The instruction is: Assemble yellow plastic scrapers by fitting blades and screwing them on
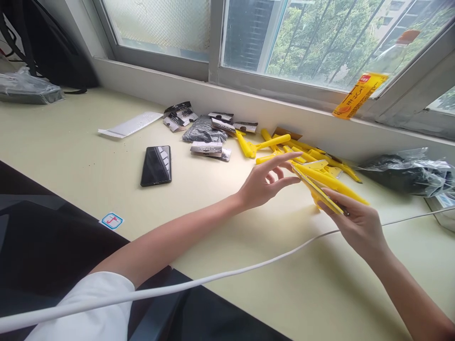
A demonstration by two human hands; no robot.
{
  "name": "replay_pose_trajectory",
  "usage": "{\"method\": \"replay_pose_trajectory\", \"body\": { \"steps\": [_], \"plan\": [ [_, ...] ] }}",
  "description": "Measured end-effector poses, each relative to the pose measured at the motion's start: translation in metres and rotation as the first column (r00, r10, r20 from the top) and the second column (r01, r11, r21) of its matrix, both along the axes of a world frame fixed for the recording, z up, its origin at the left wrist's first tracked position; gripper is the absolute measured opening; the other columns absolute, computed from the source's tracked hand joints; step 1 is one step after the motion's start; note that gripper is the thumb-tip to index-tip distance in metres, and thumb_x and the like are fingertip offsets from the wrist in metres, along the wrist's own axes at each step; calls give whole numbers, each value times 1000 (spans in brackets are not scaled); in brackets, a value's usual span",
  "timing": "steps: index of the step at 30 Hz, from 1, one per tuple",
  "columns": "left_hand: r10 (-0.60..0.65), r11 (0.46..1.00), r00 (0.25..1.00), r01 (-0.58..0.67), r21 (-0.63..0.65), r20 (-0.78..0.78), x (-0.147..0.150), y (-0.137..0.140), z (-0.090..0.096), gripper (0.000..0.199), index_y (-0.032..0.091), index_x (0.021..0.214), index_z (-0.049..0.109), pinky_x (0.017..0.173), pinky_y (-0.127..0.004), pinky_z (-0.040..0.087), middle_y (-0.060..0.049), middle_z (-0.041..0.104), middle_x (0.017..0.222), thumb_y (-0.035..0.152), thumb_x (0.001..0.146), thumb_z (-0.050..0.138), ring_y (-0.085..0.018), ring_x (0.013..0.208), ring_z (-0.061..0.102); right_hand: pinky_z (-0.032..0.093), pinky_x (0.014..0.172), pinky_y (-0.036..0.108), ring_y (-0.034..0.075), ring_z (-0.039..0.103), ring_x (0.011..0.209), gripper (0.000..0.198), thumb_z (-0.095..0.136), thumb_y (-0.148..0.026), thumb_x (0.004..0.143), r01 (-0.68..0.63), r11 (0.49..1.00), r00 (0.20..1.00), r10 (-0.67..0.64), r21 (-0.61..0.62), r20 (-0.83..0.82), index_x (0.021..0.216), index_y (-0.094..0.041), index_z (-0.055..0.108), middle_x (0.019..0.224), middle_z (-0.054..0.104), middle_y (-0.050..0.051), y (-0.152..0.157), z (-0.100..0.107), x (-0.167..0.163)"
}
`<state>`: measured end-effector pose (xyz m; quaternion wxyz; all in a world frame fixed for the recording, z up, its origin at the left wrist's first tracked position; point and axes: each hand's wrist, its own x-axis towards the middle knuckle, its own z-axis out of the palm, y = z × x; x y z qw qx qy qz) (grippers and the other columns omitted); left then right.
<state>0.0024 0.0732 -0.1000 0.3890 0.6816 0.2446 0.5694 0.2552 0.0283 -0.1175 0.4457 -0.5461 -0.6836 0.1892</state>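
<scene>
My right hand [360,222] grips a yellow scraper [317,190] by its near end, thumb and fingers on either side of the flat, thin head. The scraper is tilted above the table, pointing up and left. At its far end is my left hand [258,187], its index finger and thumb stretched out and apart. The thumb tip is close to the scraper's edge; whether they touch I cannot tell. Behind both hands lies a pile of similar yellow scrapers [275,141], some overlapping, partly hidden by my left fingers and the held scraper.
Small black-and-silver boxes [206,148] and a dark plastic bag [204,129] lie left of the pile. Further left are a phone [156,166] and a white sleeve [131,124]. A white cable [249,267] crosses in front. A bottle [362,94] stands by the window; a wrapped black bundle [408,173] lies right.
</scene>
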Motion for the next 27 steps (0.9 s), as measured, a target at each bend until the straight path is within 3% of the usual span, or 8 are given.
{"method": "replay_pose_trajectory", "body": {
  "steps": [4,7,11,15,23,27],
  "plan": [
    [-45,998,999,47,48,-27,-3,2,1,47,25,131,65,57,-15,45,-11,66,127,42,88,64,-7,75,58,58,76,29,22,68,93,40,74,-37,82,-12,1000,1000,13,-13,27,120,-23,75,109,72,7,0,0,2],
    [-62,986,993,76,146,-103,-9,3,4,37,23,121,72,63,-18,48,-11,69,120,40,90,61,-10,81,62,56,66,27,21,66,87,40,73,-37,82,-18,1000,997,19,-22,78,119,-22,76,101,71,8,0,2,6],
    [-5,949,971,80,305,-239,-18,6,7,28,25,112,76,89,-24,53,-9,71,120,33,90,61,-16,108,67,51,58,26,18,62,73,42,70,-40,83,-22,1000,981,23,-6,192,119,-19,76,88,69,7,-1,8,9],
    [-18,932,942,137,335,-336,-22,8,4,33,28,121,72,107,-30,48,-7,70,125,30,90,60,-18,118,65,51,61,24,15,59,69,43,67,-43,87,-91,995,965,95,-28,245,119,-16,75,86,68,7,-2,13,7],
    [-25,911,857,232,340,-515,-27,17,-4,32,22,118,73,101,-29,49,-12,71,120,28,92,54,-18,114,66,49,60,25,13,55,64,49,64,-55,89,-108,993,971,114,-41,211,120,-18,73,83,65,5,0,9,4],
    [-11,939,864,181,291,-503,-22,13,-12,29,16,110,74,90,-27,52,-12,74,106,27,89,56,-15,94,68,42,54,24,12,48,60,48,65,-53,89,-61,998,988,63,-19,138,122,-17,72,75,60,2,2,4,-6]
  ]
}}
